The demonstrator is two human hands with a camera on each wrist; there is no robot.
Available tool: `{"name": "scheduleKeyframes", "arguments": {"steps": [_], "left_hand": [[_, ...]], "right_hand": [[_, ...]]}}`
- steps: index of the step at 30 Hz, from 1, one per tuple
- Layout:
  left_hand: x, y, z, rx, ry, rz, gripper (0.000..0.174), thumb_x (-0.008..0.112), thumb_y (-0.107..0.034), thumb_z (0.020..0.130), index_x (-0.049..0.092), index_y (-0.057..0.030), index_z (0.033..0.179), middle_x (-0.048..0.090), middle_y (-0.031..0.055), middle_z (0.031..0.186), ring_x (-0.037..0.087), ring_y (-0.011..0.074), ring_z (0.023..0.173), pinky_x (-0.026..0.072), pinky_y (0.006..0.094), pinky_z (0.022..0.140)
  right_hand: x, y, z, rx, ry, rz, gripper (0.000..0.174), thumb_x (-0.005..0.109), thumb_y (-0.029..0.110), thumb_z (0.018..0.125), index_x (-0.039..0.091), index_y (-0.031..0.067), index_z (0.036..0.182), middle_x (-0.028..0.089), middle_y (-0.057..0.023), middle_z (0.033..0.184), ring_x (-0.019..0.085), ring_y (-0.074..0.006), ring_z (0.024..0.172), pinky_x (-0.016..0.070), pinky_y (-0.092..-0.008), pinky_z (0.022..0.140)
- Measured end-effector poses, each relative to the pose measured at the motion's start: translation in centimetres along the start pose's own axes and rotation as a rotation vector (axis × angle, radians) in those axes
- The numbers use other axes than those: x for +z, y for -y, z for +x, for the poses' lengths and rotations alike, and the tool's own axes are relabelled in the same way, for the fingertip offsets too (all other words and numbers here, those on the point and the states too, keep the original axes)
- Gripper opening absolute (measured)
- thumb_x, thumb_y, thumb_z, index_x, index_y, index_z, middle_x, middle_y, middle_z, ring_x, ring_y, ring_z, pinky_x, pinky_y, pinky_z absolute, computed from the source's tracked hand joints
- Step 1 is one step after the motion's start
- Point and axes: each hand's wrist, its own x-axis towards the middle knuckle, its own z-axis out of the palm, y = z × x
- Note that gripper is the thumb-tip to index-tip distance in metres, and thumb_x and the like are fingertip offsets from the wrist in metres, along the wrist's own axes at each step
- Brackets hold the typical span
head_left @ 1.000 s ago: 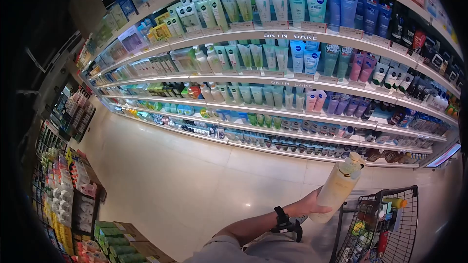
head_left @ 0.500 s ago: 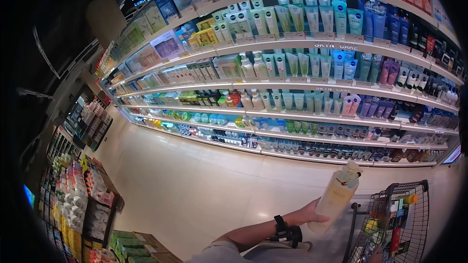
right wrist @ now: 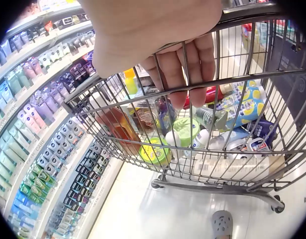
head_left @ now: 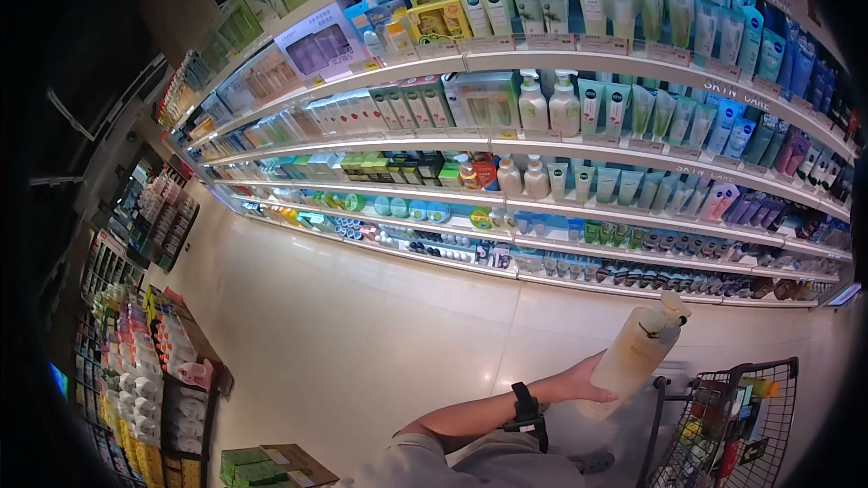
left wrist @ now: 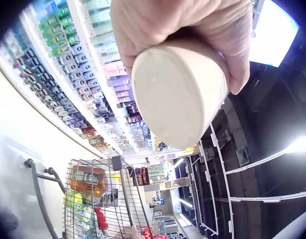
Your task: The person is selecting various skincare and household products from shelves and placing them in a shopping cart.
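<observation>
My left hand (head_left: 583,380) grips a pale cream pump bottle (head_left: 635,354), tilted with its pump end up, in front of me in the head view. In the left wrist view the bottle's flat base (left wrist: 168,97) faces the camera, thumb and fingers on either side of it. My right hand (right wrist: 158,45) holds the top rim of a wire shopping cart (right wrist: 232,82), its fingers curled over it. Inside the cart lie a bottle of amber liquid (right wrist: 118,127), a green round tub (right wrist: 185,130) and several colourful packs.
Long shelves of skin care tubes and bottles (head_left: 542,108) curve across the front. Pale shiny floor (head_left: 362,325) runs along them. Stacked goods (head_left: 136,380) stand at the left, with an open carton of green packs (head_left: 271,468) near my feet. A grey clog (right wrist: 222,224) shows below the cart.
The head view has turned left, so the shelves slide rightward across it. The bottle stays in my left hand, tilted a little further to the right, and the cart remains at the lower right.
</observation>
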Motion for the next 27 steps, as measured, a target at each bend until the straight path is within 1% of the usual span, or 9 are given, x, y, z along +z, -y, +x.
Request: {"name": "scheduleKeyframes", "arguments": {"steps": [1, 2, 11, 13, 16, 20, 22, 24, 27], "left_hand": [[-1.7, -0.6, -0.5, -0.024, 0.013, -0.036, 0.086, 0.077, -0.03, 0.078, 0.028, -0.0063, 0.145, 0.045, 0.0086, 0.138, 0.041, 0.0196, 0.129, 0.0337, 0.037, 0.107], [-2.6, -1.2, -1.3, -0.029, 0.029, -0.038, 0.086, 0.077, -0.03, 0.078, 0.028, -0.0063, 0.145, 0.045, 0.0086, 0.138, 0.041, 0.0196, 0.129, 0.0337, 0.037, 0.107], [-8.3, -4.6, -7.4, -0.029, 0.039, -0.04, 0.081, 0.076, -0.023, 0.079, 0.031, -0.0053, 0.143, 0.046, 0.0091, 0.138, 0.043, 0.0199, 0.128, 0.0352, 0.0366, 0.106], [-8.7, -4.3, -8.4, 0.003, 0.025, -0.061, 0.076, 0.075, -0.02, 0.079, 0.033, -0.0041, 0.141, 0.049, 0.0101, 0.134, 0.047, 0.0204, 0.124, 0.0374, 0.0368, 0.105], [-10.0, -3.5, -10.5, 0.021, 0.044, -0.068, 0.07, 0.074, -0.018, 0.08, 0.037, -0.0035, 0.137, 0.054, 0.0107, 0.127, 0.052, 0.0206, 0.118, 0.0414, 0.0362, 0.101], [-10.0, -3.4, -15.6, 0.016, -0.037, -0.064, 0.064, 0.073, -0.017, 0.082, 0.039, -0.0033, 0.134, 0.057, 0.0112, 0.122, 0.056, 0.0209, 0.113, 0.0454, 0.0358, 0.098], [-10.0, -3.6, -18.4, -0.048, -0.043, -0.128, 0.072, 0.074, -0.019, 0.081, 0.034, -0.0038, 0.139, 0.05, 0.01, 0.13, 0.05, 0.0196, 0.12, 0.0415, 0.0363, 0.101], [-10.7, -4.1, -21.2, -0.074, -0.045, -0.099, 0.072, 0.074, -0.019, 0.082, 0.033, -0.0039, 0.139, 0.05, 0.01, 0.13, 0.049, 0.0194, 0.121, 0.0411, 0.0362, 0.101], [-12.5, -5.5, -25.4, -0.088, -0.047, -0.062, 0.066, 0.073, -0.018, 0.083, 0.036, -0.0038, 0.136, 0.053, 0.0111, 0.126, 0.053, 0.0205, 0.117, 0.0441, 0.0364, 0.099]], "right_hand": [[0.7, 0.8, -2.0, -0.053, -0.148, 0.126, 0.046, 0.048, 0.041, 0.09, 0.068, -0.0001, 0.087, 0.066, -0.0215, 0.083, 0.061, -0.0438, 0.076, 0.0481, -0.0526, 0.07], [0.8, 1.8, -3.2, -0.037, -0.15, 0.126, 0.046, 0.048, 0.041, 0.09, 0.068, -0.0001, 0.087, 0.066, -0.0215, 0.083, 0.061, -0.0438, 0.076, 0.0481, -0.0526, 0.07], [1.4, 10.0, -14.5, -0.05, 0.004, 0.004, 0.063, 0.036, 0.058, 0.093, 0.071, 0.0063, 0.09, 0.068, -0.0209, 0.084, 0.065, -0.0372, 0.077, 0.0481, -0.0534, 0.073], [-0.1, 15.2, -17.3, 0.034, -0.098, 0.189, 0.063, 0.042, 0.056, 0.093, 0.07, 0.0013, 0.08, 0.066, -0.0211, 0.073, 0.064, -0.0414, 0.074, 0.0474, -0.051, 0.064], [0.4, 18.5, -21.1, 0.03, -0.075, 0.187, 0.07, 0.038, 0.056, 0.095, 0.069, -0.0037, 0.078, 0.065, -0.0241, 0.073, 0.063, -0.043, 0.072, 0.0476, -0.0515, 0.063], [0.4, 21.8, -27.7, 0.04, -0.082, 0.227, 0.071, 0.039, 0.056, 0.095, 0.067, -0.0058, 0.075, 0.064, -0.0265, 0.073, 0.064, -0.0428, 0.072, 0.0484, -0.0507, 0.063], [0.8, 22.0, -29.5, 0.02, -0.071, 0.232, 0.07, 0.04, 0.055, 0.095, 0.067, -0.0063, 0.075, 0.064, -0.0268, 0.073, 0.064, -0.0429, 0.072, 0.0488, -0.0507, 0.064], [1.7, 22.6, -31.8, 0.003, -0.04, 0.238, 0.07, 0.04, 0.055, 0.095, 0.067, -0.0067, 0.074, 0.064, -0.0271, 0.074, 0.064, -0.043, 0.072, 0.0493, -0.0508, 0.065], [2.3, 25.0, -36.1, 0.045, -0.13, 0.244, 0.074, 0.039, 0.058, 0.094, 0.066, -0.0076, 0.074, 0.065, -0.0251, 0.072, 0.065, -0.0416, 0.07, 0.05, -0.0498, 0.063]]}}
